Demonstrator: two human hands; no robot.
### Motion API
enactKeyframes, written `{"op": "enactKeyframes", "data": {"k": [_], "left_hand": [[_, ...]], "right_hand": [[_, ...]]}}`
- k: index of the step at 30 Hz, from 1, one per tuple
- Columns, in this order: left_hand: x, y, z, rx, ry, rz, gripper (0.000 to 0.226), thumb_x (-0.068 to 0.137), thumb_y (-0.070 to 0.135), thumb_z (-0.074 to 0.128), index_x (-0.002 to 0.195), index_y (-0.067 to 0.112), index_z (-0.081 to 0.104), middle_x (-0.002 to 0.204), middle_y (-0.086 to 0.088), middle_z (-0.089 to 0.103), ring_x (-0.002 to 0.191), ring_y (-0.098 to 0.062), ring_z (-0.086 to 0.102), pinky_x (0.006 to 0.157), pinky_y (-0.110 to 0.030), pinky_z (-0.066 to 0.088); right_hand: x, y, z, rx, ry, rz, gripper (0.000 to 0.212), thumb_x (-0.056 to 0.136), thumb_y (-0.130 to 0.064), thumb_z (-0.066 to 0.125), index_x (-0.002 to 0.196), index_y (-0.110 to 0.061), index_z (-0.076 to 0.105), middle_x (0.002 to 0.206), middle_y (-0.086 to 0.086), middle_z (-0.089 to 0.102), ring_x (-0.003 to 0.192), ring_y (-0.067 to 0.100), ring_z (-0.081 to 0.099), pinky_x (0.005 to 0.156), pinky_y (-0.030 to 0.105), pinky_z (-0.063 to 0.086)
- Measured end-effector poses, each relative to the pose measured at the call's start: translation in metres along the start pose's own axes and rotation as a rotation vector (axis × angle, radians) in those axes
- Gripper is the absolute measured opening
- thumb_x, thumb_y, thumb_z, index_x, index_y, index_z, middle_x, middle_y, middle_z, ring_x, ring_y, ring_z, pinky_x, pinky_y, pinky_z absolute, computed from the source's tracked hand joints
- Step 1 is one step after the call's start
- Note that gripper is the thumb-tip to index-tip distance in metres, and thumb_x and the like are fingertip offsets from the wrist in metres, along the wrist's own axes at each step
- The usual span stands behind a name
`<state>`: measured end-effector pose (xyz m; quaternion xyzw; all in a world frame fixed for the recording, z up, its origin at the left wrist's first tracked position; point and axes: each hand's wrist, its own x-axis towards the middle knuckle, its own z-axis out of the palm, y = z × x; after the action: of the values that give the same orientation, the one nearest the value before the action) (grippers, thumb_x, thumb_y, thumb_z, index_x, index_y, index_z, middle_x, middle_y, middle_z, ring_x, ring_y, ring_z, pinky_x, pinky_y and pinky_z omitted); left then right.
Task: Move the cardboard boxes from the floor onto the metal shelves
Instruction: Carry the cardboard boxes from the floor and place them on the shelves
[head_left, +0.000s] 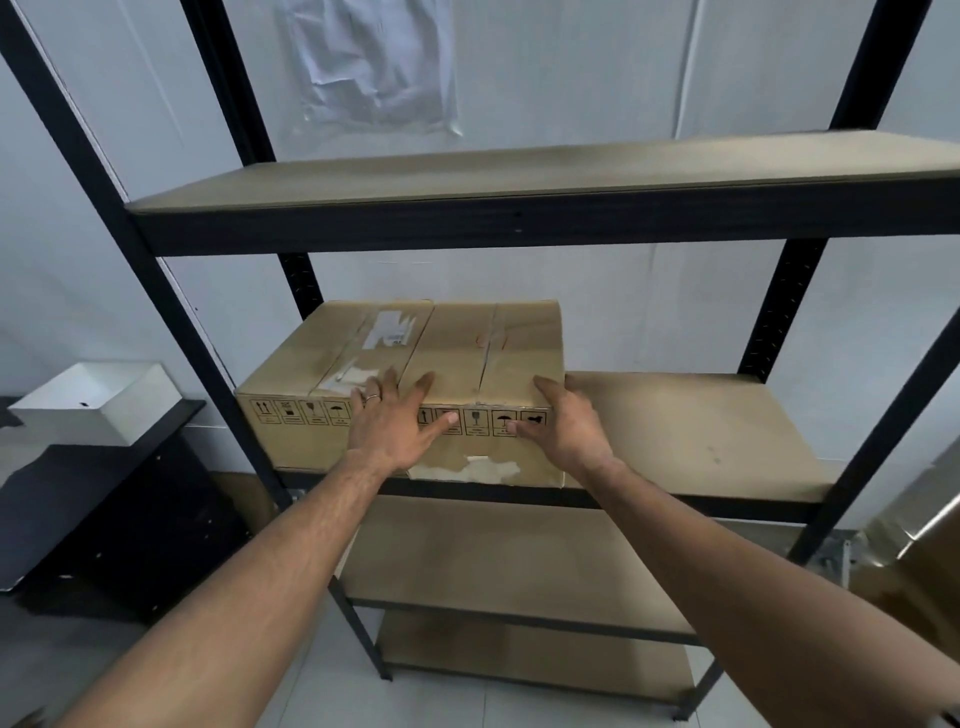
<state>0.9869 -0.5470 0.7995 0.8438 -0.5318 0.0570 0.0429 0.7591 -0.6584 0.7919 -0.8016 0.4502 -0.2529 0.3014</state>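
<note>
A brown cardboard box (441, 343) with handling symbols printed on its front lies on the middle board of the black metal shelf unit (701, 441), at the board's left end. My left hand (397, 421) lies flat against the box's front top edge with its fingers spread. My right hand (563, 423) presses the front face near the box's right corner, fingers straight. Torn patches of white show low on the box front.
The board to the right of the box is bare, as are the upper board (519, 176) and the two lower boards. A white open box (98, 400) sits on a dark cabinet at left. Another cardboard box (919, 561) stands at the right edge.
</note>
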Motion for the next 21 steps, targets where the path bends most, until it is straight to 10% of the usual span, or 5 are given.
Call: {"op": "enactKeyframes", "data": {"k": [21], "left_hand": [[-0.026,0.027,-0.007,-0.129,0.083,0.151,0.081,0.098,0.070,0.041,0.162,0.025,0.021,0.170,-0.018,0.004,0.157,-0.036,0.007,0.124,-0.059,-0.003]], "right_hand": [[-0.047,-0.026,-0.004,-0.203,0.097,0.101,0.082,0.095,-0.047,0.068,0.157,-0.018,0.022,0.167,0.019,0.007,0.146,0.044,0.032,0.114,0.057,0.042]]}}
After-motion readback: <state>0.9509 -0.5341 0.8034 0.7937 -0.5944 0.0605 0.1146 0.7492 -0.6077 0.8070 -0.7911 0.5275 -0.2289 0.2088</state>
